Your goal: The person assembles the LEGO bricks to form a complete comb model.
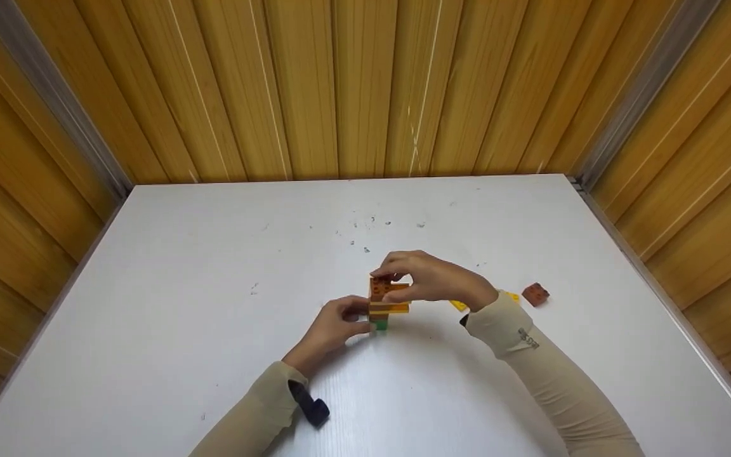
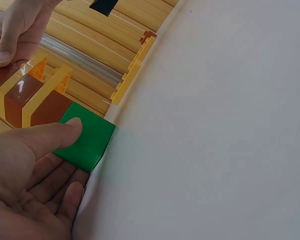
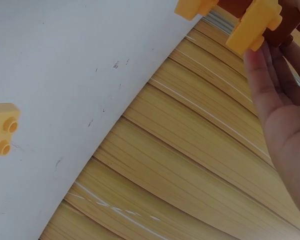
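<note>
A toy brick tower stands in front of me on the table. Its base is a green brick, above which brown bricks alternate with yellow bricks that jut out to the right. My left hand holds the base, the thumb flat on the green face and the fingers behind it. At the top, my right hand pinches the uppermost brown brick between thumb and fingers. In the right wrist view the fingertips lie against this brown brick, beside a studded yellow brick.
To the right lies a loose brown brick. Partly hidden behind my right wrist is a long yellow brick. The white table has dark scuffs and meets wood-patterned panels at the back and sides.
</note>
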A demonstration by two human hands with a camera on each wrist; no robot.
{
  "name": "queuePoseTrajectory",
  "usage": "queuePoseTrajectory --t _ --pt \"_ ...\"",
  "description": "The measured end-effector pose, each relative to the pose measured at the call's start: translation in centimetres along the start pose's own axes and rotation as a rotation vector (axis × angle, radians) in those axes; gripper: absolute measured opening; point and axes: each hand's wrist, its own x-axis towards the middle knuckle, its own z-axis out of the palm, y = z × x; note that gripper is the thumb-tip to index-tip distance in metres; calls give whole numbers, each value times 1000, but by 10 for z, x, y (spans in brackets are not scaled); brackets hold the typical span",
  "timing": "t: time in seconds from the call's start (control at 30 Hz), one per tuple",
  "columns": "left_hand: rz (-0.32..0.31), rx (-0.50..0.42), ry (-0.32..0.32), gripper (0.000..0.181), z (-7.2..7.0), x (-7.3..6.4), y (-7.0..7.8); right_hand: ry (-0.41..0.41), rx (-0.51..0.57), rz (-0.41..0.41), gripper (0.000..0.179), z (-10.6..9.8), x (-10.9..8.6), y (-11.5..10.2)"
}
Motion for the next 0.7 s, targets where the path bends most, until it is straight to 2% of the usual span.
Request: queuePoseTrajectory --t 0.07,0.13,0.4,0.7 --pt "1 -2 5 40 0 5 -11 3 -4 -10 38 0 0 0" --pt "1 3 8 40 0 6 -15 5 2 -20 39 0 -1 0" --pt "-10 -3 4 40 0 5 -15 58 2 -71 40 -4 -9 4" --pt "-40 7 6 41 1 5 -15 101 13 22 44 -9 -24 15"
